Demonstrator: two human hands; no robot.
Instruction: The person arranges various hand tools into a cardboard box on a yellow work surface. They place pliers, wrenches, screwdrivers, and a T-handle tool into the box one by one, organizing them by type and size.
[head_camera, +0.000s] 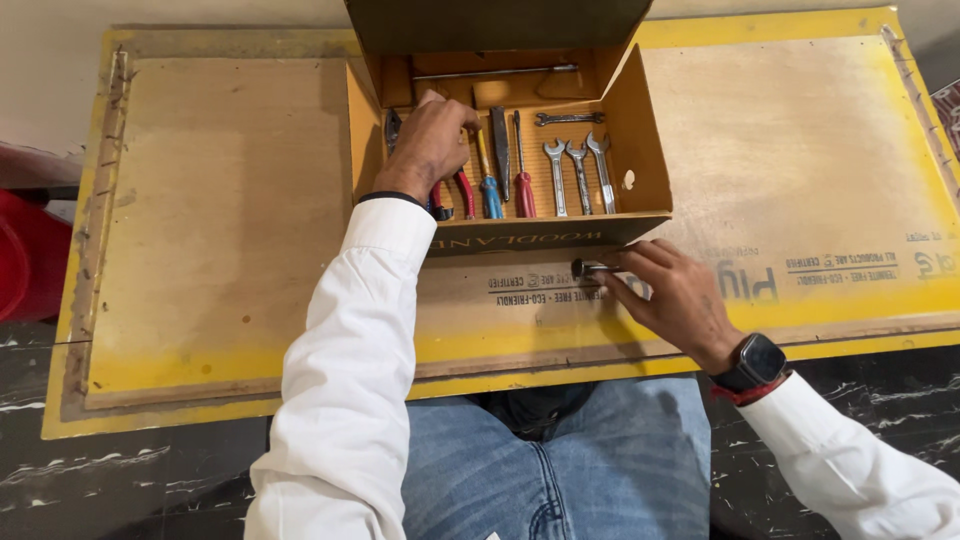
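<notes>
Left hand closed on pliers inside the box | right hand pinched a socket near the board's front edge

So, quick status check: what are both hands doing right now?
Left hand inside the open cardboard box, on red-handled pliers. Right hand pinches a small metal socket piece on the plywood. Spanners lie untouched.
</notes>
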